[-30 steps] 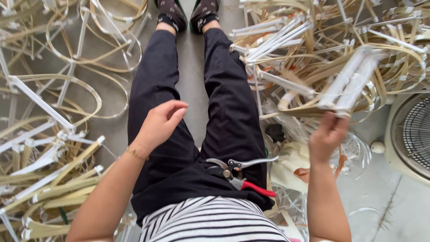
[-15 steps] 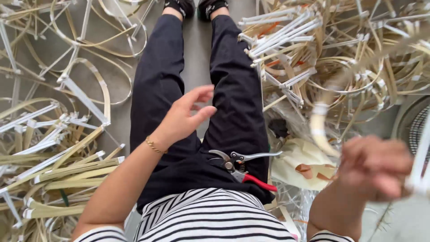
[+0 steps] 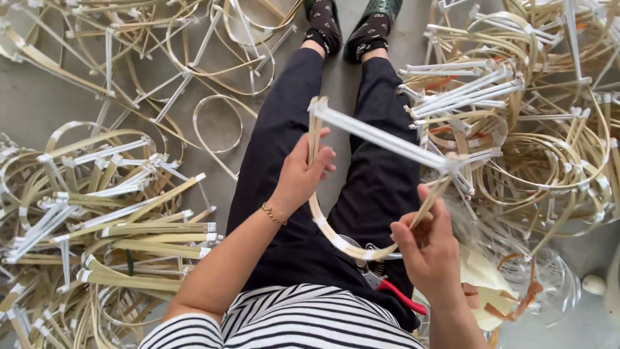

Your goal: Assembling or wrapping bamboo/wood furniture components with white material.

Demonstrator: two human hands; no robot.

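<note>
I sit on the floor with my legs stretched out in dark trousers. Both hands hold one bent bamboo frame (image 3: 381, 139) over my lap: a curved tan strip closed by a straight white-taped bar. My left hand (image 3: 300, 174) grips its left side below the taped corner. My right hand (image 3: 429, 249) pinches the lower right part of the curve. Red-handled pruning shears (image 3: 387, 287) lie on my lap under the frame, partly hidden by my right hand.
Piles of similar bent bamboo frames cover the floor on the left (image 3: 103, 213) and on the right (image 3: 542, 129). A crumpled clear plastic bag (image 3: 516, 291) lies by my right hip. My feet (image 3: 352, 26) rest on grey floor.
My right hand brought a frame from the right pile over my lap. My left hand, open and empty before, now grips the frame's left side.
</note>
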